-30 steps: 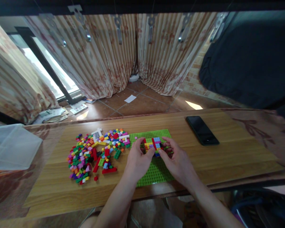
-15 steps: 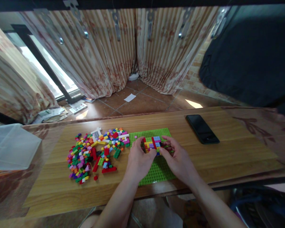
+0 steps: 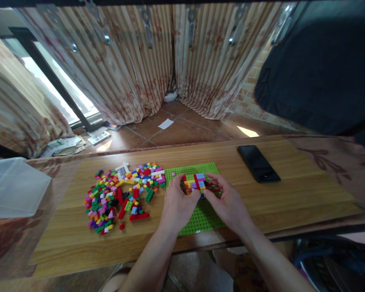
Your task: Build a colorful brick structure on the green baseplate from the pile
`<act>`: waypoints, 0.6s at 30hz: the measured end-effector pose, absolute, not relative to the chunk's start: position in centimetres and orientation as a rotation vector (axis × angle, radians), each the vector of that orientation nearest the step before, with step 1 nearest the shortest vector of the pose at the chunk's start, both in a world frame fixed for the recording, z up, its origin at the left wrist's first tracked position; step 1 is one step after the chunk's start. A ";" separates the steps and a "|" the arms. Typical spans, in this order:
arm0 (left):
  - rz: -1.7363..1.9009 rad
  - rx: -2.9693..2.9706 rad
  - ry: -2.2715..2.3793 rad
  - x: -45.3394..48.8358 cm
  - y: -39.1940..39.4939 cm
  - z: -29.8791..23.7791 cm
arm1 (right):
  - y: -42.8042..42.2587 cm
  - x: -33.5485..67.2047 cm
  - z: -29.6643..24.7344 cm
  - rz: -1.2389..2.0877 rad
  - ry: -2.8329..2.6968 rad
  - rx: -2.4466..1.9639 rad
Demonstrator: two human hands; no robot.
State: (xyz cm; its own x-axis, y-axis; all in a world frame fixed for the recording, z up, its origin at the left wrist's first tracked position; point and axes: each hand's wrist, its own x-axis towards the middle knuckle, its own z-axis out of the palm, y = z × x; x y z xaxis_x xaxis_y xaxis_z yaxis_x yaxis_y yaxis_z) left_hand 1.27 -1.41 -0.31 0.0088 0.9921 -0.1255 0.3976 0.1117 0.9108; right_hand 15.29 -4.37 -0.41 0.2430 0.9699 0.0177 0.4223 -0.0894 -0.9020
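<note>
Between my two hands is a small block assembly (image 3: 196, 182) of yellow, red, purple and light blue building bricks. My left hand (image 3: 180, 202) grips its left side, thumb along the near edge. From the right, my right hand (image 3: 226, 200) holds it with the thumb at the near corner and curled fingers behind. Under the hands lies a green studded baseplate (image 3: 200, 221), partly covered by them. One small pink brick (image 3: 173, 174) sits near the baseplate's far left corner. Whether the assembly touches the baseplate is hidden.
A heap of loose coloured bricks (image 3: 101, 202) spreads over the left of the wooden table (image 3: 304, 194). Toward the right lies a black phone (image 3: 258, 164). A translucent plastic bin (image 3: 16, 188) stands at the far left. Beyond the table hang striped curtains (image 3: 124, 69).
The view has shifted very slightly. Both hands stay around the block assembly in nearly the same pose.
</note>
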 end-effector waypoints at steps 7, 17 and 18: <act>0.759 1.504 1.596 1.5 -1.5 0.8 | -4.3 14.9 -0.3 0.805 -1.278 -1.630; 0.753 1.537 1.599 1.3 -1.7 0.9 | -3.9 15.5 -0.6 0.934 -1.156 -1.582; 0.778 1.521 1.568 1.2 -1.6 0.6 | -3.9 15.6 -0.6 0.945 -1.110 -1.574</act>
State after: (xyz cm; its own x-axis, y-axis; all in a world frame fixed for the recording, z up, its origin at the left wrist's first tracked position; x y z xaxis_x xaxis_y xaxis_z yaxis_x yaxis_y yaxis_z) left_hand 1.23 -1.64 0.65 0.0428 0.9911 -0.1258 0.4991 0.0879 0.8621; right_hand 15.61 -3.90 -0.61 0.2876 0.9556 -0.0644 0.2159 -0.1302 -0.9677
